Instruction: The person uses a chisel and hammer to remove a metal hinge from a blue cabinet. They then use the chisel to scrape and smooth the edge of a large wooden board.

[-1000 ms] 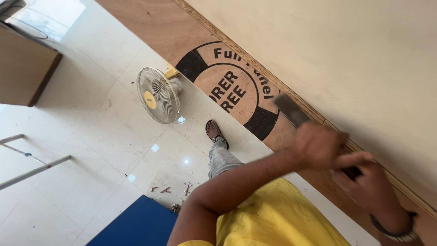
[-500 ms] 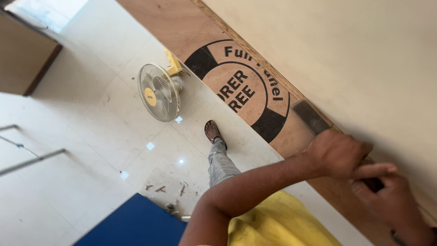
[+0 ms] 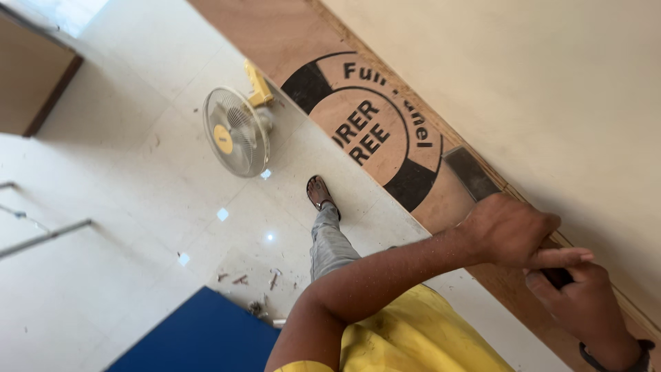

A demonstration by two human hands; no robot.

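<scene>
- A dark flat tool [image 3: 470,172], probably a file, lies along the plywood board's [image 3: 275,34] edge at centre right.
- Left hand [image 3: 511,231] and right hand [image 3: 585,303] have fingers clamped on its near end.
- A round black printed mark [image 3: 365,127] sits on the brown board, upper centre.
- A pale fan [image 3: 234,131] stands on the white tiled floor [image 3: 103,172], left; debris lies lower centre.

Fan [image 3: 234,138] on floor [image 3: 138,207] left of plywood sheet [image 3: 289,34], foot [image 3: 320,193] between them, debris [image 3: 261,289] nearer
</scene>
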